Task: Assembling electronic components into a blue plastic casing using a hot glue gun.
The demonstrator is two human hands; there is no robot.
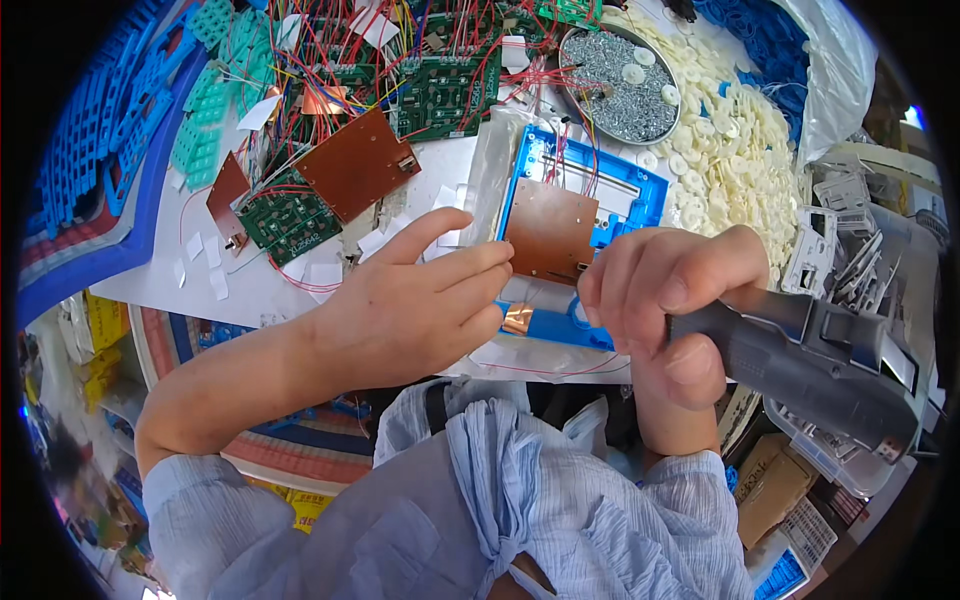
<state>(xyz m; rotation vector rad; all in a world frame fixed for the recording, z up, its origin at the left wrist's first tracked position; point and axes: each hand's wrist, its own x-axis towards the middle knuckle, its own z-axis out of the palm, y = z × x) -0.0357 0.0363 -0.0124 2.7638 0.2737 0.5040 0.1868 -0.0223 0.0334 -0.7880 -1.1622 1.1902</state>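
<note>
A blue plastic housing (pixel 650 200) lies on the worktable in front of me. Inside it sits a brown circuit board (pixel 553 225), copper side unclear, with red wires running from its upper edge. My left hand (pixel 415 290) reaches in from the left, fingers stretched out and the index finger raised. Its other fingertips touch the board's left edge; the thumb is hidden. My right hand (pixel 670 300) is closed around a black electric screwdriver (pixel 810 365), over the lower right of the board. The tool's tip is hidden behind my fingers. A copper-coloured patch (pixel 517 318) shows on the housing's near side.
Green circuit boards (pixel 450 95) and tangled wires fill the back. Another brown board (pixel 360 165) lies left. A round tray of small screws (pixel 625 85) stands at the back right, beside a heap of cream plastic discs (pixel 735 160). Blue plastic parts (pixel 105 110) are piled far left.
</note>
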